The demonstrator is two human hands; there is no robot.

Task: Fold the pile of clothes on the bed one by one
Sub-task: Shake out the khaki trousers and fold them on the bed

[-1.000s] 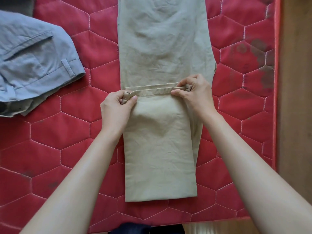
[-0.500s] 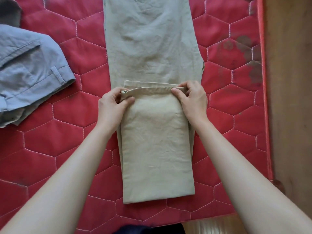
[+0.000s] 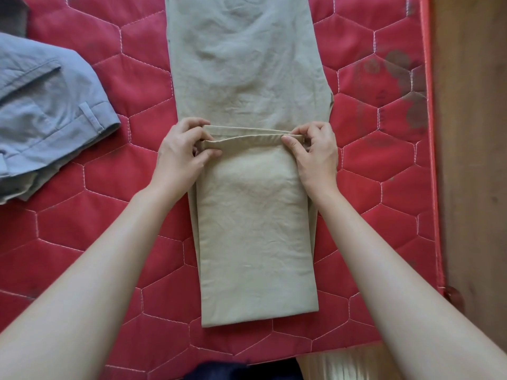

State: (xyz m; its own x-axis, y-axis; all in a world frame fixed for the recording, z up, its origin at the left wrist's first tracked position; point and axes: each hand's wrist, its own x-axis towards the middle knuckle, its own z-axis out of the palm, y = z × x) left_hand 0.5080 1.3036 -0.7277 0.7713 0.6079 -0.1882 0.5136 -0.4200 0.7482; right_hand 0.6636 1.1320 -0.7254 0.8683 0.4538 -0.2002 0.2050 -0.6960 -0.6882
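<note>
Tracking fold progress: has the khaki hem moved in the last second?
No. The hem keeps the same gap to the trousers' near fold; only the camera shifted.

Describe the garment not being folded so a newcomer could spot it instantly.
Start from the red quilted mattress with hexagon stitching. At its left edge lies the blue-grey garment, crumpled and untouched, unlike the beige trousers laid flat mid-bed, which both hands grip.

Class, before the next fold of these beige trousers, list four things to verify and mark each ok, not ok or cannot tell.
1. Left hand pinches the hem's left corner: ok.
2. Right hand pinches the hem's right corner: ok.
3. Beige trousers lie flat ahead on the red quilt: mostly ok, light wrinkles.
4. Folded edges line up: not ok, lower layer shows along both sides.
5. Blue garment lies clear of the fold: ok.
</note>
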